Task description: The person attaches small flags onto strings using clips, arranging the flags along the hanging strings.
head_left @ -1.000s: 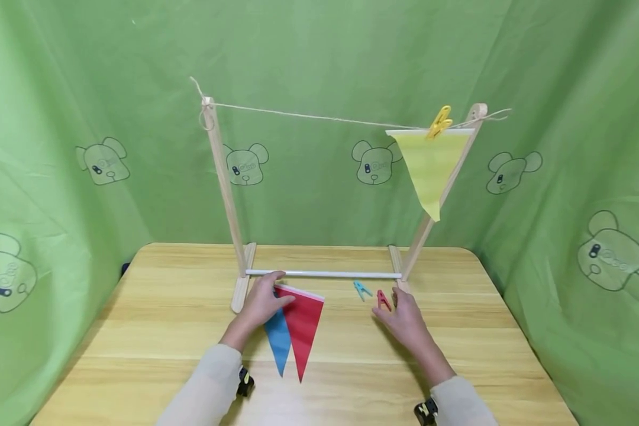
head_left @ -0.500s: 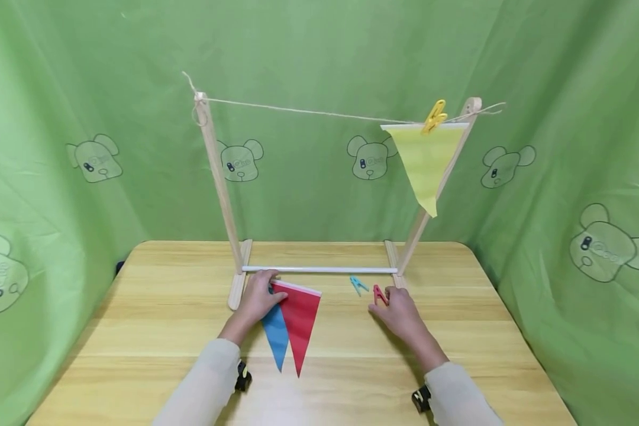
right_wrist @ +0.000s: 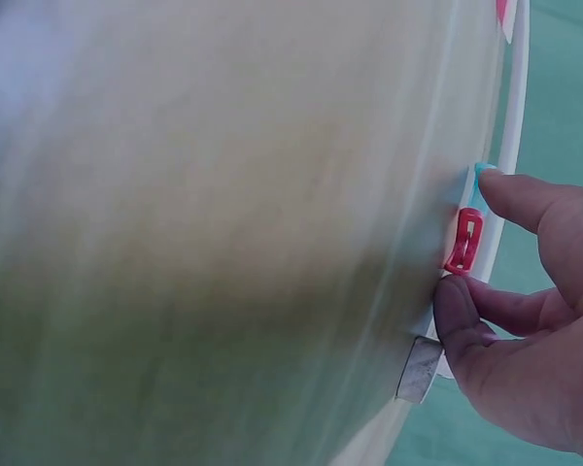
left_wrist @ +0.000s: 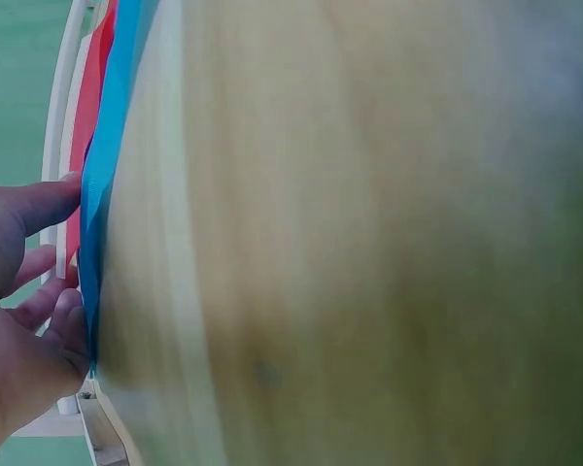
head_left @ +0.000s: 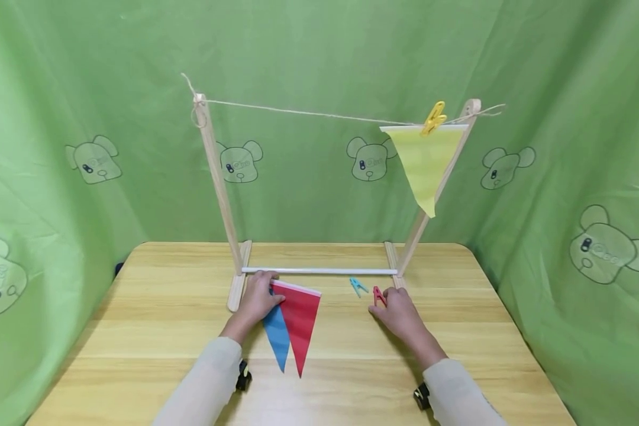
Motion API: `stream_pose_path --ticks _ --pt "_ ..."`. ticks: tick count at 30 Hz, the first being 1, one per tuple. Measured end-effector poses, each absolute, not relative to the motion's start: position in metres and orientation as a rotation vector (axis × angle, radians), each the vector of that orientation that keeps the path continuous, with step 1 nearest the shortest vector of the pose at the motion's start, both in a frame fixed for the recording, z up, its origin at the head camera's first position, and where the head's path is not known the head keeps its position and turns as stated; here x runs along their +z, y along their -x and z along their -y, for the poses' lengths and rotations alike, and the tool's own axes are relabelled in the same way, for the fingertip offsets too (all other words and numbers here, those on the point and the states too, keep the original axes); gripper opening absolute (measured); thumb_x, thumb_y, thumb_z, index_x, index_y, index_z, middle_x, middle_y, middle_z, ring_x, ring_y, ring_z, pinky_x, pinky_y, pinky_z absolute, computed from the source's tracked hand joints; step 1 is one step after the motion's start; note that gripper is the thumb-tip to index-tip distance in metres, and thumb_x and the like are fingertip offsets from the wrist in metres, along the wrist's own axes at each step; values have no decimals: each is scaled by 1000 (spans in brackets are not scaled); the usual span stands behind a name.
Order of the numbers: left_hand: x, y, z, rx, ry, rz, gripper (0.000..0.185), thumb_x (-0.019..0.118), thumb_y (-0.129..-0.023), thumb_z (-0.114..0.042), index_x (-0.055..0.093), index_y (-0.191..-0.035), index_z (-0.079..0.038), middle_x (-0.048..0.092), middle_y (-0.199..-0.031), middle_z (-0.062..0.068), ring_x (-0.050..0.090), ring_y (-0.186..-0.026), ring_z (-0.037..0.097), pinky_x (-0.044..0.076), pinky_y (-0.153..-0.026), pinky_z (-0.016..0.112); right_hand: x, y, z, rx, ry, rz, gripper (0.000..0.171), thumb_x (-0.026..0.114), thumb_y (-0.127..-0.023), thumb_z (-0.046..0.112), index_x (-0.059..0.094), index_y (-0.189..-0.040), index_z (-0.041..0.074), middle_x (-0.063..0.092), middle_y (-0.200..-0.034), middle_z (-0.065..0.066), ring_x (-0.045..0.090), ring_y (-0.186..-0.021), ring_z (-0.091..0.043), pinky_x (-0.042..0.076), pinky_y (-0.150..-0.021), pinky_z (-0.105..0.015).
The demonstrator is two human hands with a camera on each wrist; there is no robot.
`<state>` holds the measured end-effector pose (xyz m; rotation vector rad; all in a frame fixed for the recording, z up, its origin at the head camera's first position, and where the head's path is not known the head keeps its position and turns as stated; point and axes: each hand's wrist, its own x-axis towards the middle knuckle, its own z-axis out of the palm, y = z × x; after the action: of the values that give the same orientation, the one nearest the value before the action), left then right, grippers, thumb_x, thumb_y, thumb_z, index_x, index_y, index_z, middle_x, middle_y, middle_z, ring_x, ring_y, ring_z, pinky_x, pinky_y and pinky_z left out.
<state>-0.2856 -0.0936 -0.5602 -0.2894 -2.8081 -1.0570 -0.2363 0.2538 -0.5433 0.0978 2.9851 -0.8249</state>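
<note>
We rest our left hand (head_left: 255, 299), fingers relaxed, on the red flag (head_left: 300, 322) & blue flag (head_left: 276, 337), table centre. Our right hand (head_left: 399, 310) pinches the red peg (head_left: 378, 295) at 3 o'clock; blue peg (head_left: 358, 286) just beyond; yellow flag (head_left: 425, 160) hangs at 1 o'clock.

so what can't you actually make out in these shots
- Head view: the left hand covers the top corner of the blue pennant, so its grip is hidden.
- Head view: the right hand hides part of the red clothespin; whether the fingers pinch it is unclear.
- Both wrist views: the table is blurred, too close.
- Left wrist view: the red pennant shows edge-on only.
</note>
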Motion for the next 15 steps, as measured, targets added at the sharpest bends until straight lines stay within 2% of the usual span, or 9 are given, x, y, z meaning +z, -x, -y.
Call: stream_pose_path --ticks 10,15 --pt "-562 282 93 -1099 258 2798 47 90 -78 -9 70 -120 0 64 -118 21 55 -119 41 48 -106 51 -547 237 -254 -775 -87 -3039 43 83 -88 29 60 -98 -6 54 -93 -19 50 -76 -25 50 -66 -38" --pt "-562 282 92 -1081 264 2790 40 91 -77 -9 71 -111 -1 66 -110 17 57 -113 39 49 -102 50 -547 236 -254 -767 -82 -3057 42 84 -87 29 60 -95 -5 54 -89 -17 50 -75 -25 51 -65 -38"
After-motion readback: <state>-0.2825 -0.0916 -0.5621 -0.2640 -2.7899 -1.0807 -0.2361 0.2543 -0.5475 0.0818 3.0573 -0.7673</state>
